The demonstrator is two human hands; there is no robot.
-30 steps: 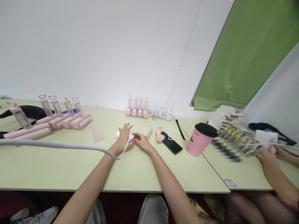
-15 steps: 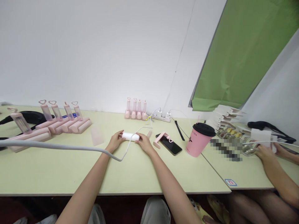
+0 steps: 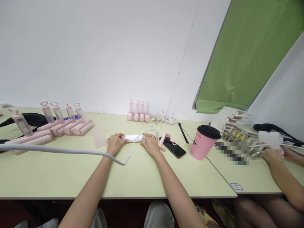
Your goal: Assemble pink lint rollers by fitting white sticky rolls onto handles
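Note:
A white cylinder [image 3: 129, 138] with a pinkish left end lies crosswise between my hands, just above or on the table. My left hand [image 3: 115, 144] is closed about that left end, thumb in front and fingers behind. At the opposite end, my right hand [image 3: 150, 144] has its fingers stretched out and somewhat spread, close to the cylinder; whether a fingertip touches it I cannot tell. A small pale strip [image 3: 157, 135] and a pink bracket-shaped part [image 3: 162, 142] lie just beyond my right hand, the bracket by a dark phone [image 3: 175, 148].
Pink pieces with clear tubes [image 3: 57, 114] line the left, and a smaller group [image 3: 138, 111] stands by the wall near a power strip [image 3: 163, 118]. A pink lidded cup [image 3: 204, 143] is at right. A grey cable [image 3: 71, 150] crosses the view. Another person's hands [image 3: 273, 155] work at far right.
My right hand has shifted slightly right and its fingers have spread from the cylinder's end. My left hand has moved a little left, showing the pinkish end.

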